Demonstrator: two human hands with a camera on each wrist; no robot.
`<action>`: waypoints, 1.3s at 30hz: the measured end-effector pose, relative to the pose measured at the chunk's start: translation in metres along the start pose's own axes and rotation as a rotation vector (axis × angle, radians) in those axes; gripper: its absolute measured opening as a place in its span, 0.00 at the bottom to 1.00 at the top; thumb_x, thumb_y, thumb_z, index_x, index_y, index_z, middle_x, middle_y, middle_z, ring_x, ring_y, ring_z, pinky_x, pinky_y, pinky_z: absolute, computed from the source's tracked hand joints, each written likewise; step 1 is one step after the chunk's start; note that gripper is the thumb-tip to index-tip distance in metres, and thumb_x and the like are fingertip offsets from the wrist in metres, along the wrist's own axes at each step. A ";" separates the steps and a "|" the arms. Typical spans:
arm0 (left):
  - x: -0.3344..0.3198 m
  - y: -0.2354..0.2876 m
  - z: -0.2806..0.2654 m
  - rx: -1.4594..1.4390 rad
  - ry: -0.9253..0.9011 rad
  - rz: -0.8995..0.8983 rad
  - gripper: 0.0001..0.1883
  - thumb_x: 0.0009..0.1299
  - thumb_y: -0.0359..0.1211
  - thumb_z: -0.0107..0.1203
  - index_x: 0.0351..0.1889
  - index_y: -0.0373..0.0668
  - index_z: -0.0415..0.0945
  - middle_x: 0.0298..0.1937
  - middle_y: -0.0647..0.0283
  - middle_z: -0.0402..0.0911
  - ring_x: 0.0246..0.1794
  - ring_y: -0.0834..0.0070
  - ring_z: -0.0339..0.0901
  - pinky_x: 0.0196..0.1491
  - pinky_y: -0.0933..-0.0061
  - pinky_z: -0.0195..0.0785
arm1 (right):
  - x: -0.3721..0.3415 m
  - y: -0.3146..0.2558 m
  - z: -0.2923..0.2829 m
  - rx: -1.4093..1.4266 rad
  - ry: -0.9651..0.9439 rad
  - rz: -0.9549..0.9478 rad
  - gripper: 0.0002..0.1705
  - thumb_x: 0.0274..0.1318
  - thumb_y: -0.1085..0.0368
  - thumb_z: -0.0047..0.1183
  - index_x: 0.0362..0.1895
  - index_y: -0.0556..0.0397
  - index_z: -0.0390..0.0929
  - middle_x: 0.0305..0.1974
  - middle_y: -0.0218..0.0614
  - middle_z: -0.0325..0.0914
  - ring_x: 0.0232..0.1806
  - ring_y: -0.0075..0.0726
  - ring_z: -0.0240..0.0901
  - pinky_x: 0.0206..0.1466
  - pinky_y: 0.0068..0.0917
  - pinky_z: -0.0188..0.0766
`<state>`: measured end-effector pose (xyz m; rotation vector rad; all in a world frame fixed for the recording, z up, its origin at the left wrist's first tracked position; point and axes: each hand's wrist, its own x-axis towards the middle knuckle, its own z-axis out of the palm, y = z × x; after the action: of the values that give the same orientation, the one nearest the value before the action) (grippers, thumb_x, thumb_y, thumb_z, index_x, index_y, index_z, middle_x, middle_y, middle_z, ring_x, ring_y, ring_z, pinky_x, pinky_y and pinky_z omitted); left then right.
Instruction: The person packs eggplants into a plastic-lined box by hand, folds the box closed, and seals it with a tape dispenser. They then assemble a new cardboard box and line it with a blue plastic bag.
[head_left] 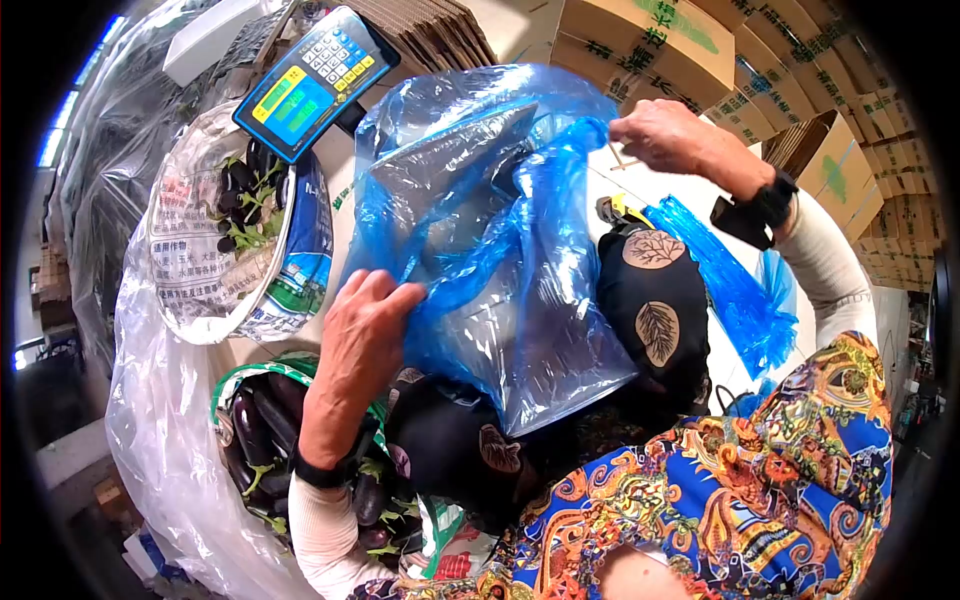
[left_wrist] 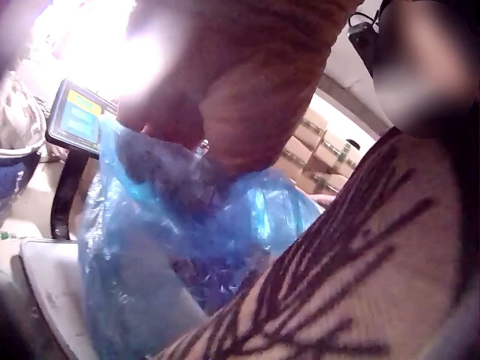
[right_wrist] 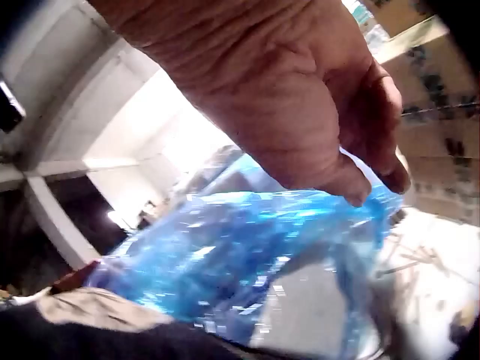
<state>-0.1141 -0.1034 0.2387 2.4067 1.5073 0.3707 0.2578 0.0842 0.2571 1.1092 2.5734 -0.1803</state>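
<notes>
A large, clear blue plastic bag (head_left: 470, 230) spreads open between my hands, draped over the scale area and toward my lap. My left hand (head_left: 362, 345) grips the bag's near left edge; in the left wrist view, that hand (left_wrist: 232, 97) has its fingertips hidden in the bunched blue film. On the far right side, my right hand (head_left: 672, 140) pinches the bag's rim. The right wrist view shows the thumb and fingers of this hand (right_wrist: 300, 112) at the film's upper edge. Grey surfaces show through the bag.
A digital scale display (head_left: 315, 85) stands behind the bag. Eggplants fill a white woven sack (head_left: 205, 285) and a green-edged sack (head_left: 228, 385) at the left. More blue bags (head_left: 735, 290) lie at the right. Cardboard boxes (head_left: 650, 50) are stacked behind; black patterned knees (head_left: 655, 300) flank the bag.
</notes>
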 end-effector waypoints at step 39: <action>-0.205 0.051 0.082 -0.915 0.787 -1.023 0.10 0.73 0.27 0.53 0.49 0.35 0.78 0.41 0.65 0.83 0.43 0.81 0.79 0.49 0.79 0.71 | 0.126 -0.183 0.052 0.212 -0.405 -0.698 0.11 0.51 0.63 0.57 0.39 0.53 0.78 0.38 0.43 0.77 0.43 0.50 0.74 0.45 0.38 0.71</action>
<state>-0.1296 -0.3177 0.1673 0.6409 1.9650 1.4103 0.0573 0.0320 0.1616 0.1468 2.4796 -0.7660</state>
